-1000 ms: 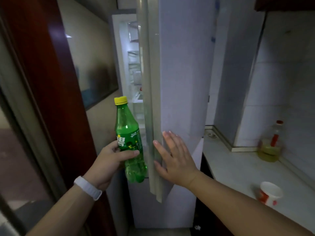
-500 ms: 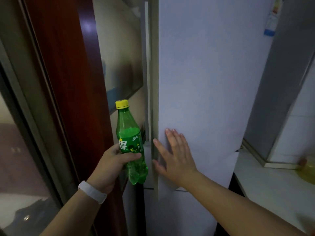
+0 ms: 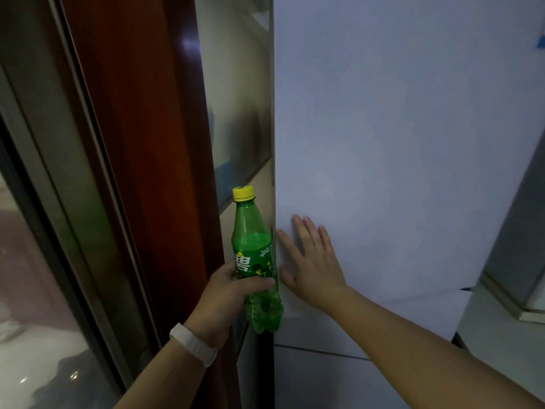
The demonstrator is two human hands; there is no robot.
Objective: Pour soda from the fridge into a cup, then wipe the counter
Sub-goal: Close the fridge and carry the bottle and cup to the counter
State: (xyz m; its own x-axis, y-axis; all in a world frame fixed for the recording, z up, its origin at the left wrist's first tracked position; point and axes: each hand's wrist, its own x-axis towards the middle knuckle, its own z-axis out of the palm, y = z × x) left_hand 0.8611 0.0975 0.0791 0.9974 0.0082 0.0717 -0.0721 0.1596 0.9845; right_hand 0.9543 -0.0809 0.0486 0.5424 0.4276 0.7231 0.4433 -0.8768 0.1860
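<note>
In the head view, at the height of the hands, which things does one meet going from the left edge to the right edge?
Window glass → red wooden frame → left hand → soda bottle → right hand, flat on the fridge door → counter.

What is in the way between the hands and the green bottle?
Nothing. The left hand grips the bottle at its label. The right hand lies flat on the fridge door beside it. The yellow cap is on. No cup is in view, so the way to it cannot be judged.
</note>
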